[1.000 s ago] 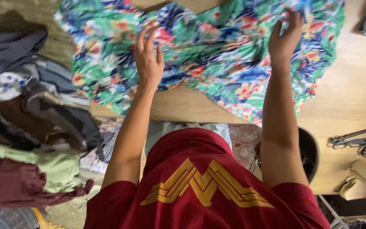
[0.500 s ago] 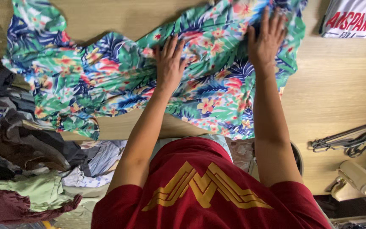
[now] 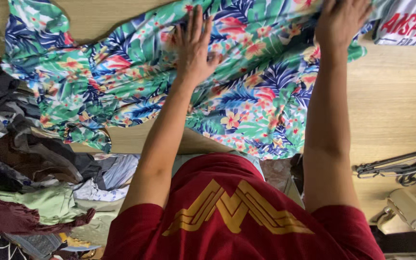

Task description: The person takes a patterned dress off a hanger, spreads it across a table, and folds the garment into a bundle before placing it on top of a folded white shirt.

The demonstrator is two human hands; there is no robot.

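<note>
Light wooden table (image 3: 391, 106): floral garment (image 3: 246, 82) spread flat, white printed shirt (image 3: 408, 21), hangers (image 3: 396, 166).

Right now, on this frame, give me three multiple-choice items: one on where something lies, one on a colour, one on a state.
1. Where does the pile of mixed clothes lie?
A. to the left of the wooden table
B. on top of the floral garment
C. at the right edge, by the hangers

2. What colour is the person's T-shirt?
A. white
B. dark red with a gold emblem
C. plain green

3. How does the left hand rest on the floral garment?
A. clenched in a fist
B. flat, fingers spread
C. lifted clear of it

Answers: 1 A, the heap sits off the left side of the wooden table. 2 B, red cloth with gold bands shows below the arms. 3 B, the palm lies open on the cloth, while the right hand is at its upper right part.
</note>
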